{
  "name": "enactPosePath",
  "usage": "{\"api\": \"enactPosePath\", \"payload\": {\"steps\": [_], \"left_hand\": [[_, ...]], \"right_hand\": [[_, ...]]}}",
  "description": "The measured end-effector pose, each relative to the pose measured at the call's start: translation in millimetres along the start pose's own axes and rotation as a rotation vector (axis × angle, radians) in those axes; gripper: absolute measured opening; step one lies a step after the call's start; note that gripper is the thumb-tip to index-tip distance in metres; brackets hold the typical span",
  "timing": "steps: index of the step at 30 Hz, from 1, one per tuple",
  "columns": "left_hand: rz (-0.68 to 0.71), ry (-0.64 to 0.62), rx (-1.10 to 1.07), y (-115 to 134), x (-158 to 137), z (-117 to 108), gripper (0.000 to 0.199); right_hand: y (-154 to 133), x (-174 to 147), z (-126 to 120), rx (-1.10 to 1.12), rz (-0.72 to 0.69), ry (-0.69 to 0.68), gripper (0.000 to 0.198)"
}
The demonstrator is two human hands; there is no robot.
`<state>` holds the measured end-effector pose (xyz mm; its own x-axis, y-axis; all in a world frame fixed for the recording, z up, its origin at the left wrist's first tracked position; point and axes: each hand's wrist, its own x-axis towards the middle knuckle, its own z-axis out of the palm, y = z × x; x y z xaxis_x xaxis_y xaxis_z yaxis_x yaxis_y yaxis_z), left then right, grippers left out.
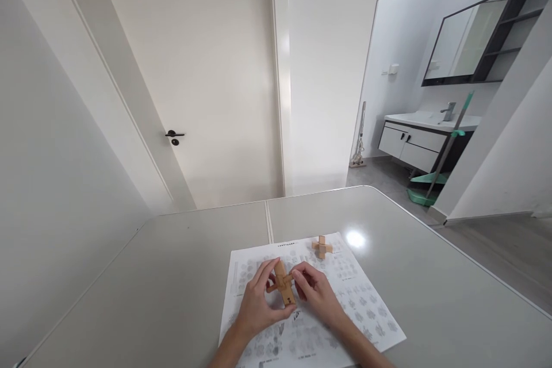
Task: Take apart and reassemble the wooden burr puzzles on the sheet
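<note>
A wooden interlocking puzzle [286, 293] is held above a printed sheet. Its long bar carries a dark mark like a "2", and shorter pieces cross it. My left hand [259, 305] grips the long bar between thumb and fingers at its two ends. On the puzzle's right side, my right hand [317, 292] pinches the end of a crossing piece. Beyond my right hand, a second wooden cross-shaped puzzle [322, 247] lies on the paper sheet [379, 299], which is printed with rows of grey figures.
The grey table [181, 276] has a seam running away from me and a rounded far right corner. A door [215, 80] with a black handle stands behind it. At the right are a sink cabinet [414, 141], a mop [360, 135] and a green dustpan [421, 198].
</note>
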<state>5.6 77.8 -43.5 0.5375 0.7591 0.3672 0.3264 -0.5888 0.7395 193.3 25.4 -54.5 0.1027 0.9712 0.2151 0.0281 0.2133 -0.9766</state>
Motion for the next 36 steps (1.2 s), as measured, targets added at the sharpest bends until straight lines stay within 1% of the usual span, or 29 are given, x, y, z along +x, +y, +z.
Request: {"api": "enactPosePath", "payload": {"steps": [3,8,11,14,17,21,24,27,32,36], "left_hand": [[0.005,-0.029,-0.016,1.4,-1.0,-0.2,0.095],[-0.018,-0.041,-0.026,6.3,0.3,0.1,0.086],[0.004,-0.014,-0.022,7.7,1.0,-0.2,0.084],[0.017,0.0,0.011,5.3,0.9,-1.4,0.082],[0.038,0.0,0.079,-2.6,-0.1,-2.9,0.083],[0.11,0.016,0.181,-15.3,-1.8,-3.0,0.084],[0.153,0.006,0.233,-19.4,-2.5,-2.7,0.082],[0.175,-0.017,0.296,-18.6,-2.3,-2.7,0.083],[0.205,-0.049,0.342,-15.7,-1.6,-2.4,0.093],[0.231,-0.027,0.35,-14.8,-1.5,-2.4,0.095]], "right_hand": [[0.2,-0.3,0.8,-0.001,-0.005,-0.012,0.046],[5.0,1.7,-0.7,-0.059,-0.045,-0.025,0.043],[4.7,2.5,-3.6,-0.112,-0.05,-0.047,0.038],[1.2,2.5,-6.4,-0.119,-0.058,-0.086,0.032],[-2.1,2.1,-7.0,-0.145,-0.083,-0.113,0.029],[-2.1,1.1,-4.4,-0.199,-0.092,-0.094,0.028],[0.1,0.0,-2.6,-0.217,-0.095,-0.067,0.029],[2.2,-1.3,-1.7,-0.218,-0.11,-0.05,0.03],[1.1,-2.8,-1.1,-0.191,-0.13,-0.04,0.032],[-0.1,-2.2,-1.0,-0.15,-0.121,-0.055,0.034]]}}
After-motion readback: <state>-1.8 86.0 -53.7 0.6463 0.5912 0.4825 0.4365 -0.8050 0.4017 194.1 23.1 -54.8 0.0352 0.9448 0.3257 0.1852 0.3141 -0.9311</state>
